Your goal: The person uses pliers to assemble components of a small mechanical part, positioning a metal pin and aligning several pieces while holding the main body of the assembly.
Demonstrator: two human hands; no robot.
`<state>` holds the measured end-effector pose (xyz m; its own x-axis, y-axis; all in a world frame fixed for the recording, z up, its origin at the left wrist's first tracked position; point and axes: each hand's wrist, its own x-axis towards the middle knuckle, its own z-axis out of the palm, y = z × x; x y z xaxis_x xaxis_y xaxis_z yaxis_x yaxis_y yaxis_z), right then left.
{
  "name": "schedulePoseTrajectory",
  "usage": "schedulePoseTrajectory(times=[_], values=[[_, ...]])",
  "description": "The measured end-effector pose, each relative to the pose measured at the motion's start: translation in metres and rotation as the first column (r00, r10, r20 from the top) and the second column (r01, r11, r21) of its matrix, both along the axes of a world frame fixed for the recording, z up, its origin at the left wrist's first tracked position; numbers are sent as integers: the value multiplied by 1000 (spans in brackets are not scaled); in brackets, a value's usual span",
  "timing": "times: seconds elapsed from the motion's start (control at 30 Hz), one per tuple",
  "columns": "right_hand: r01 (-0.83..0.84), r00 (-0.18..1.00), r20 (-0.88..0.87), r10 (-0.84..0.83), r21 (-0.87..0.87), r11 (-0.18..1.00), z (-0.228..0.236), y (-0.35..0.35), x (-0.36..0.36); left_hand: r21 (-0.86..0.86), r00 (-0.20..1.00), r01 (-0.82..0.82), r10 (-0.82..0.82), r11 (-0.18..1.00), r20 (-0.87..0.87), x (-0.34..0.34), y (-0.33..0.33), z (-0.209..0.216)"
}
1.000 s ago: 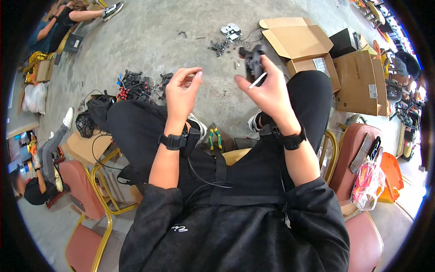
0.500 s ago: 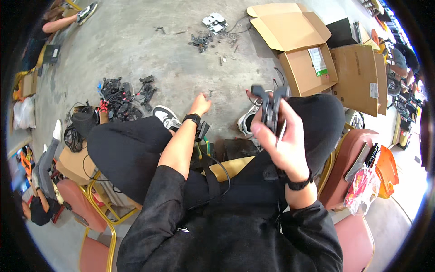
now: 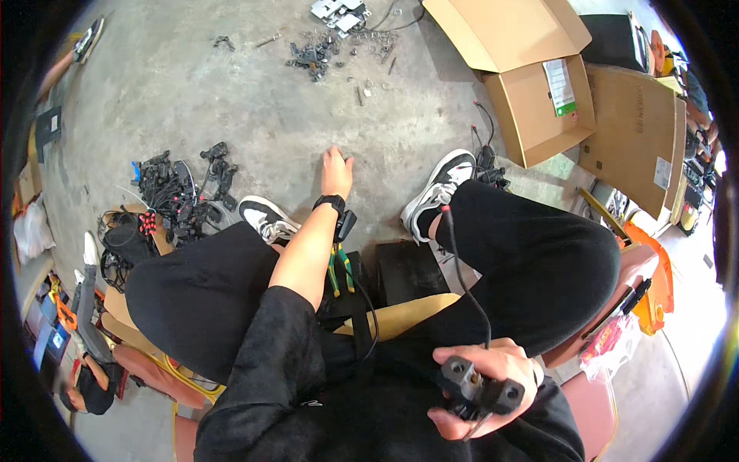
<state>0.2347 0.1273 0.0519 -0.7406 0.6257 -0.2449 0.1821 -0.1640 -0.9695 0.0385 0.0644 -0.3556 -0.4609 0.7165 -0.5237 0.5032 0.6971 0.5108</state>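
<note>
My left hand reaches down over the concrete floor ahead of me, fingers curled and tips hidden. Whatever they may pinch is too small to name. At the lower right, close to my body, my right hand is closed around a black plastic part with two lobes, each with a round hole. A black cable with a red tip stands up beside that part. Under the same hand shows a thin metallic rod. Pliers with green and yellow handles rest between my legs, below my left wrist.
Tangled black parts and cables lie left of my left shoe. Farther off are small black parts, loose screws and a silvery metal piece. An open cardboard box stands at the right, next to another carton. Chairs flank me.
My right hand has drawn back toward my body, turning the black part so its holes and the red-tipped cable show. The left hand's fingers now point forward and down at the floor.
</note>
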Motion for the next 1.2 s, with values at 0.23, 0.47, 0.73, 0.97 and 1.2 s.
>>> schedulePoseTrajectory(times=[0.23, 0.47, 0.73, 0.97, 1.2], values=[[41, 999, 27, -42, 39, 998, -1, 3, 0, 20, 999, -31, 32, 999, -36, 4, -6, -5], [-67, 998, 18, 65, 107, 992, 4, 16, 4, 69, 995, -51, 57, 996, -83, 5, -9, -10], [-11, 999, -44, 21, 212, 977, -1, 14, 3, -1, 997, -8, 8, 1000, -81, 5, -6, 5], [-34, 998, -47, 44, 205, 978, -2, 16, 2, 86, 996, -24, 31, 996, -80, 5, -15, 12], [-41, 998, -36, 50, 219, 975, -3, 17, 1, 88, 995, -55, 61, 995, -74, 7, -19, 0]])
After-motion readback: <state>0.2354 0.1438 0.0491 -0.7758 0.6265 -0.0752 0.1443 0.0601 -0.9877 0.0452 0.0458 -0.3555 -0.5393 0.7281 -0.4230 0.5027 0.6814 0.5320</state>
